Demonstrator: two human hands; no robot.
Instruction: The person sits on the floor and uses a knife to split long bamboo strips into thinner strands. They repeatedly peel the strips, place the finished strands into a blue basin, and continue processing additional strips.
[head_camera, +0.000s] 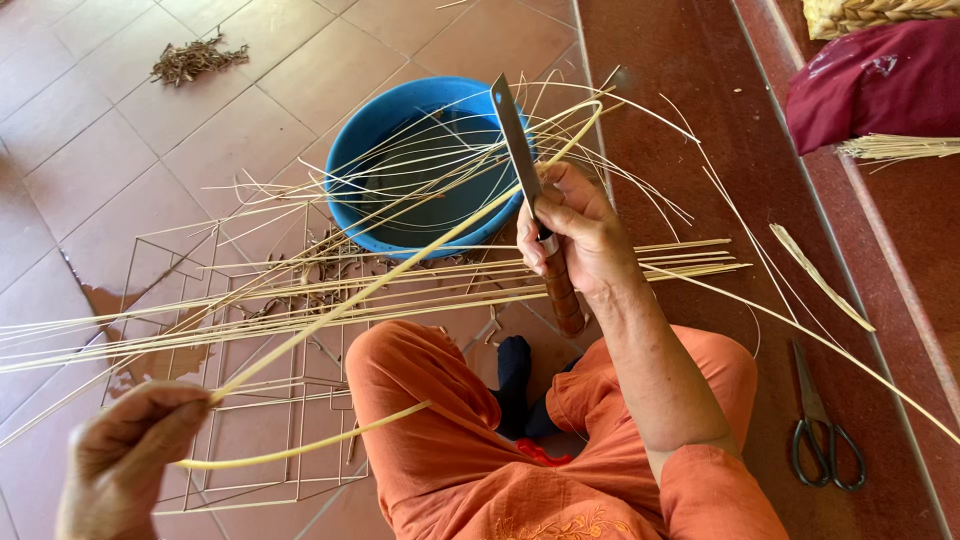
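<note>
The right hand (580, 232) is closed round the wooden handle of a long flat knife (520, 160), blade pointing up and away over the blue basin (372, 150), while the left hand (125, 450) pinches the near end of a pale cane strip (400, 270) between thumb and fingers. That strip runs up and to the right from the left hand to the blade, meeting it just above the right hand, with a curved strip end hanging below the left hand across the orange trouser knee. The work looks like splitting or shaving the strip against the blade; to do it well, I would judge that the blade should be held steady at a shallow angle to the strip, the strip kept taut and straight by the left hand, and the thumb of the right hand kept behind the edge, since a slack strip could jump and let the blade wander off the grain. A bundle of long strips (300, 300) lies across the tiled floor (90, 130) in front of the knees, over a wire frame (250, 400), and more strips arch across the basin. A pair of scissors (822, 430) lies on the red step to the right, well apart from the hands. No packages, labels or signs show; the nearest thing is a dark red cloth bundle (880, 80) at the upper right, beside a woven straw piece (870, 14).
</note>
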